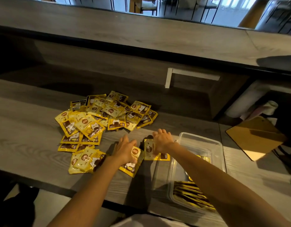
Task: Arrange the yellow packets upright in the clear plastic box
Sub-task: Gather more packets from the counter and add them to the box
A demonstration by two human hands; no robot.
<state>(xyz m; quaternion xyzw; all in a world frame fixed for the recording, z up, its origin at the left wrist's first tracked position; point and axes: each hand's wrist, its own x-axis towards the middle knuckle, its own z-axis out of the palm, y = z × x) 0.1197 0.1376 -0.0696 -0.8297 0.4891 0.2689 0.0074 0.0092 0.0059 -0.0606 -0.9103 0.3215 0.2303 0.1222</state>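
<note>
A loose heap of yellow packets (102,118) with brown labels covers the grey wooden counter at centre left. My left hand (125,149) grips one yellow packet (132,167) just above the counter. Next to it, my right hand (162,141) holds another yellow packet (149,150) by its top edge, just left of the clear plastic box (205,145). Several packets (190,194) stand on edge in a row in the near end of the box, partly hidden by my right forearm. The far end of the box holds one packet against the wall.
A brown clipboard (254,138) lies to the right of the box. A raised counter ledge (141,35) runs across behind the work surface, with a white bracket (169,77) under it. White paper sits in a dark recess at the far right.
</note>
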